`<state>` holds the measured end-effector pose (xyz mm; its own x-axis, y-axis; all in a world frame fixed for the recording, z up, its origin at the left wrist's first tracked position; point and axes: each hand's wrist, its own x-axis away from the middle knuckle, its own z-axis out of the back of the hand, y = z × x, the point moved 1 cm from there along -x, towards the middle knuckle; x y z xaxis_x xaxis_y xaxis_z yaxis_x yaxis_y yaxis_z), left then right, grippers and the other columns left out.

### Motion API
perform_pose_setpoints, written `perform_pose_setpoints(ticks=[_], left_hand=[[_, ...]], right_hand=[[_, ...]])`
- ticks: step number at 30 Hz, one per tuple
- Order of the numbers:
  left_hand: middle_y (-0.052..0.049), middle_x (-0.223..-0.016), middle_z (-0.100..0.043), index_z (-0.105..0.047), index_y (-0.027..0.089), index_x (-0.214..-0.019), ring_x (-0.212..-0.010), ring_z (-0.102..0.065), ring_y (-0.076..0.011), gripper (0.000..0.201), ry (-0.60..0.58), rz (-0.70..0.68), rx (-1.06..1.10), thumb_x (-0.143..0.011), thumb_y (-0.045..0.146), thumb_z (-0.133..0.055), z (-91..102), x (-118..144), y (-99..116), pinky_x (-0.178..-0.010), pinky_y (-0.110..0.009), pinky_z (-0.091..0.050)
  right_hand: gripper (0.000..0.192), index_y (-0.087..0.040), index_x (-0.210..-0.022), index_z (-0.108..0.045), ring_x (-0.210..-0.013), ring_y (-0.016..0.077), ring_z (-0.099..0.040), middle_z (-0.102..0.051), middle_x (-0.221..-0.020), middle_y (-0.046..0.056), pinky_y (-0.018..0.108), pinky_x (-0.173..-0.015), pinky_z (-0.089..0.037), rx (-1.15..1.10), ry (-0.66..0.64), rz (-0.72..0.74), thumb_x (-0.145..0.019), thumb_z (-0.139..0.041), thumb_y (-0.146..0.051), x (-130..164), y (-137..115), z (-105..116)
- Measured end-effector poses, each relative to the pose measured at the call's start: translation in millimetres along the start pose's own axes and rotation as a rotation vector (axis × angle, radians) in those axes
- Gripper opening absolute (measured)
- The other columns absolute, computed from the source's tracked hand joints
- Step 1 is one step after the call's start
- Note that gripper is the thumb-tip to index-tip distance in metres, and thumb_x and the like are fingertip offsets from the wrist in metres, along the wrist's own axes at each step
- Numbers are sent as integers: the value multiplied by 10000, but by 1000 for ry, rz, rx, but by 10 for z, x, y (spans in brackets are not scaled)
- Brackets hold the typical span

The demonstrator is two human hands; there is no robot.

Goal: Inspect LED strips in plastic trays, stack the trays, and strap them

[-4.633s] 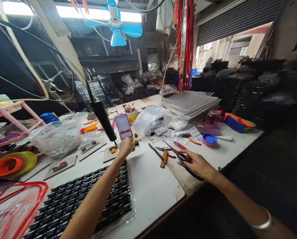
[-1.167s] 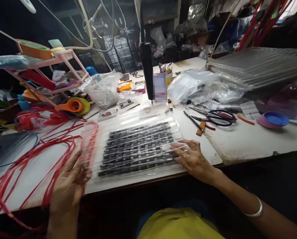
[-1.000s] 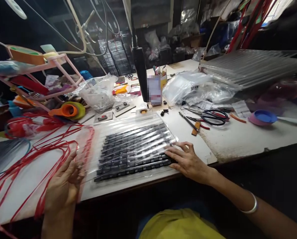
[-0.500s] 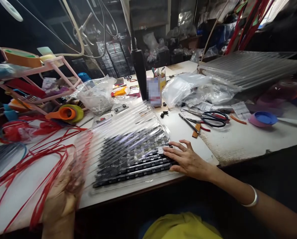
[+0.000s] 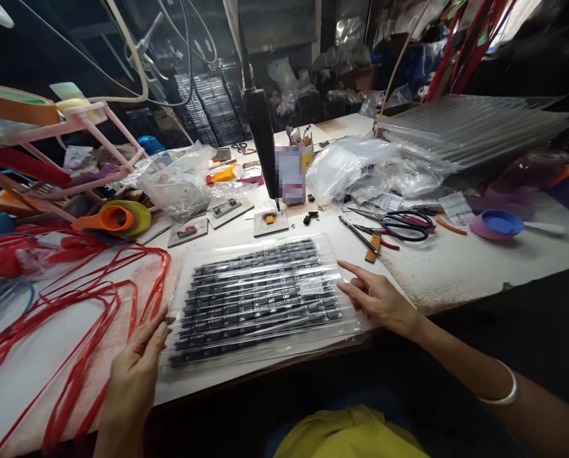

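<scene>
A clear ribbed plastic tray (image 5: 346, 327) holds rows of small black parts (image 5: 246, 312) near the table's front edge. A transparent ribbed cover (image 5: 325, 245) lies over the rows, and a small white label (image 5: 311, 287) shows at its right side. My left hand (image 5: 138, 362) is closed at the left edge, thumb and forefinger pinched on the cover. At the right edge rests my right hand (image 5: 384, 296), two fingers stretched out and apart, their tips at the plastic. Its other fingers are curled and partly hidden.
Red ribbons (image 5: 88, 318) spread over the table at left, beside a pink rack (image 5: 91, 121). Small grey blocks (image 5: 189, 232) lie behind the tray. Scissors (image 5: 405, 224) and a blue-pink bowl (image 5: 496, 224) sit at right. Plastic bags (image 5: 355, 168) and stacked clear trays (image 5: 465, 127) fill the back.
The raised clear cover has come down flat over the black parts. My left hand has turned over at the left edge, and my right hand has shifted to the right edge.
</scene>
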<state>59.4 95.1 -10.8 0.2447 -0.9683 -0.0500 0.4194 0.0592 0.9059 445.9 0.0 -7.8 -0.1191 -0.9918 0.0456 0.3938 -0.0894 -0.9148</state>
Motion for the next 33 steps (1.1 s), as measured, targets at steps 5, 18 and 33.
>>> perform_pose_setpoints(ticks=[5,18,33], left_hand=[[-123,-1194,-595,-655,144,-1082,-1208,-476,-301,588,-60,-129,-220,-679,555,-537,-42,-19,-151,-1073,-453,-327],[-135,-1269,-573,-532,122,-1266,-1163,-531,-265,613,-222,-212,-374,-821,531,-433,-83,-237,-95,-989,-418,-429],[-139,-1328,-527,-423,141,-1367,-1196,-483,-304,506,-152,-399,-1141,-937,325,-232,-401,-143,-47,-973,-551,-347]], right_hand=[[510,-103,-1341,-463,-660,214,-639,-660,-666,51,284,-595,-439,640,51,119,-941,-368,-405,-170,74,-74],[481,-179,-1400,-378,-852,230,-612,-600,-1068,107,326,-715,-443,788,26,51,-972,-269,-370,-612,24,-199],[609,22,-1389,-307,-886,292,-634,-628,-1051,239,381,-709,-471,1107,-267,41,-783,-245,46,-672,-262,-403]])
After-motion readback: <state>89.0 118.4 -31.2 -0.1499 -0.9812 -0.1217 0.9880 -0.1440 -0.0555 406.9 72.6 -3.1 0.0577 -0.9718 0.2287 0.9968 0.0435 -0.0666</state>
